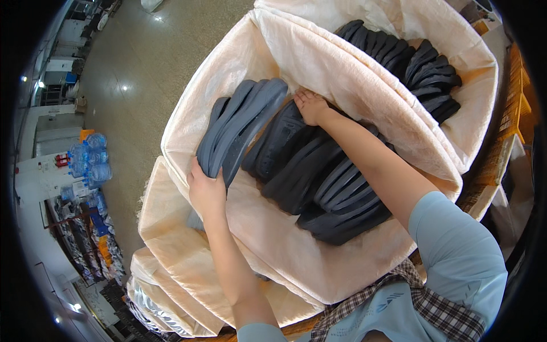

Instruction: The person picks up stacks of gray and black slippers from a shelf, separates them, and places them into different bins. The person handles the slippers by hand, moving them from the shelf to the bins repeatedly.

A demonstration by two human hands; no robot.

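Dark grey shoe soles stand together in a bundle at the left side of a cloth-lined bin. My left hand is closed round their near end, thumb on the right side and fingers on the left. Several more bundles of black soles lie packed to the right in the same bin. At the far end of these, my right hand rests with fingers stretched out, touching the top of a black bundle beside the cloth wall. The undersides of the fingers are hidden.
Another lined bin with black soles adjoins at the upper right. Further pale-lined bins stand at the lower left. Orange crates are at the right. Blue water bottles stand across the floor at the left.
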